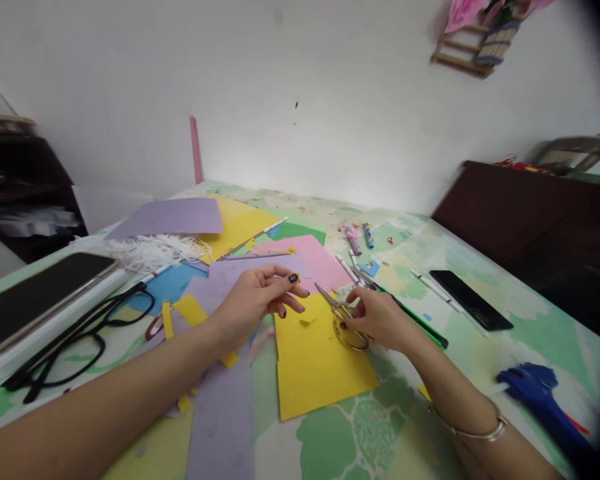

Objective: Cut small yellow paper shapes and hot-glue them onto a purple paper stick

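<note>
My left hand point(257, 293) is raised over the papers, thumb and index finger pinched on a small yellow paper scrap point(297, 280). Its other fingers are loosely stretched out. At the right, my right hand point(383, 319) has its fingers on the gold handles of a pair of scissors point(338, 308), whose blades point away to the left. Beneath the scissors lies a yellow sheet of paper point(320, 380), with a small cut yellow piece point(307, 321) on top. A long purple paper point(223, 413) runs along the left of the yellow sheet.
Black glasses point(97, 327) and a tablet-like device point(40, 293) lie at the left, near white string point(155, 248). A pink sheet point(325, 257) is behind my hands. A phone point(473, 300), white pens point(436, 290) and a dark blue tool point(535, 393) are to the right.
</note>
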